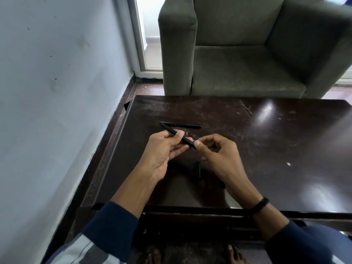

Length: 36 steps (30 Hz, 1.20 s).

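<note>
My left hand (162, 153) grips a slim black pen (170, 130) above the dark table (266, 149), the pen slanting from upper left to lower right. Thumb and forefinger of my right hand (219, 157) pinch the pen's lower tip. A second black pen (182, 125) lies flat on the table just beyond the hands. A short black pen cap (197, 169) lies on the table under and between my hands.
A grey-green armchair (247, 54) stands right behind the table's far edge. A pale wall (57, 92) runs along the left side. My bare feet (192, 254) show below the table's near edge.
</note>
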### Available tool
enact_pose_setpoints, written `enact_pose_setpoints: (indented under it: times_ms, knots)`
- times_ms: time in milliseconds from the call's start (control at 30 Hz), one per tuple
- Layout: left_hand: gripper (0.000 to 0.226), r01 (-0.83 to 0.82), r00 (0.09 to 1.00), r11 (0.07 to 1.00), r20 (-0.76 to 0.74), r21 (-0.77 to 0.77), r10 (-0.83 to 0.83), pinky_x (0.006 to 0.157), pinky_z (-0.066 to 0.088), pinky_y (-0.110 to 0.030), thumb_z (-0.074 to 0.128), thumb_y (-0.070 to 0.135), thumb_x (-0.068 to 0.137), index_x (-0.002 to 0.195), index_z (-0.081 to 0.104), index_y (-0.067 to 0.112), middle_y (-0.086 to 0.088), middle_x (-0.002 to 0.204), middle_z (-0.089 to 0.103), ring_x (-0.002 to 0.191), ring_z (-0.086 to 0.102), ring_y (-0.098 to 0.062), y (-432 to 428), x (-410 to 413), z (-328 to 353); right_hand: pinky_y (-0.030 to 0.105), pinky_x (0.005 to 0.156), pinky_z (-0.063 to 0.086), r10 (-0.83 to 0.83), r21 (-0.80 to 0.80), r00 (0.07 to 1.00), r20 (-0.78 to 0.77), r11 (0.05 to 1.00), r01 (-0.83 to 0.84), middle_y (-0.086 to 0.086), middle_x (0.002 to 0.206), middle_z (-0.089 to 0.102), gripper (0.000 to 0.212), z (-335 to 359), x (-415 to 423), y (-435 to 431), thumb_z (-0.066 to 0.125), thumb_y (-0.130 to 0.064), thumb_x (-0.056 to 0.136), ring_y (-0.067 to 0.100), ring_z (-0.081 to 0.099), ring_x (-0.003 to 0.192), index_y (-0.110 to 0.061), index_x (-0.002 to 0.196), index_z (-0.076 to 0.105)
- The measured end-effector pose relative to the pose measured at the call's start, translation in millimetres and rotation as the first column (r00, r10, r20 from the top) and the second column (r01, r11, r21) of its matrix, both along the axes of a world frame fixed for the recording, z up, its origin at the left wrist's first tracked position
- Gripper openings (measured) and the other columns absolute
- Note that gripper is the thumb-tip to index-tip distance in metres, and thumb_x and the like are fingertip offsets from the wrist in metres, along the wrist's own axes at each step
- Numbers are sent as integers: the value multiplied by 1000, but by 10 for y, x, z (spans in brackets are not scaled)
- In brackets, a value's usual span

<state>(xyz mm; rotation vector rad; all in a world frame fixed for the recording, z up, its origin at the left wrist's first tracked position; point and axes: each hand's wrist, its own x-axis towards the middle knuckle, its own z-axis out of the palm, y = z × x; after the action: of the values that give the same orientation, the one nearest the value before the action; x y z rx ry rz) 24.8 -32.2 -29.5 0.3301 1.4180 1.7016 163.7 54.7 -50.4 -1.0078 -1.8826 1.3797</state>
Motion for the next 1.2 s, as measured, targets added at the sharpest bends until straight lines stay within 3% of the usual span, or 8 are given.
enact_pose_setpoints:
  times_ms: [400,633,833,1100,1200]
  knots:
    - [15,16,1000,1000,-3,-1,-17,74,61,-26,61,8,99,107,68,-3,-18,97,77,92,77,-23,0,4,-18,48,74,62,30,38,998,61,999,-32,1,81,73,10,-41,9,23,83,-27,84,23,71,80,-26,85,74]
    - [15,6,1000,1000,2,1,-6,77,62,-28,61,7,98,106,69,-2,-16,97,78,92,77,-23,7,1,-11,44,78,63,34,-11,999,4,999,-34,-2,86,74,14,-6,1,-18,75,-43,88,16,71,79,-29,90,75]
    - [16,20,1000,1000,2,0,-20,79,62,-28,61,8,99,109,67,-3,-19,97,77,93,77,-25,10,10,-24,47,75,61,33,37,997,62,999,-36,-1,81,73,4,-29,-1,20,78,-28,90,18,70,77,-27,87,75]
    - [17,11,1000,1000,-3,2,-11,80,62,-29,61,8,98,110,68,-3,-17,97,78,93,77,-23,4,-22,-22,45,78,63,28,-6,1000,14,1000,-27,-5,85,74,11,-24,-4,-8,77,-40,88,10,71,73,-31,92,74]
    - [16,9,1000,1000,-2,6,-9,78,62,-28,62,8,98,108,68,-3,-17,96,78,91,77,-22,10,-23,-29,42,76,62,36,5,999,27,999,-36,-2,79,75,8,-21,-6,-8,75,-35,92,12,71,70,-27,90,76]
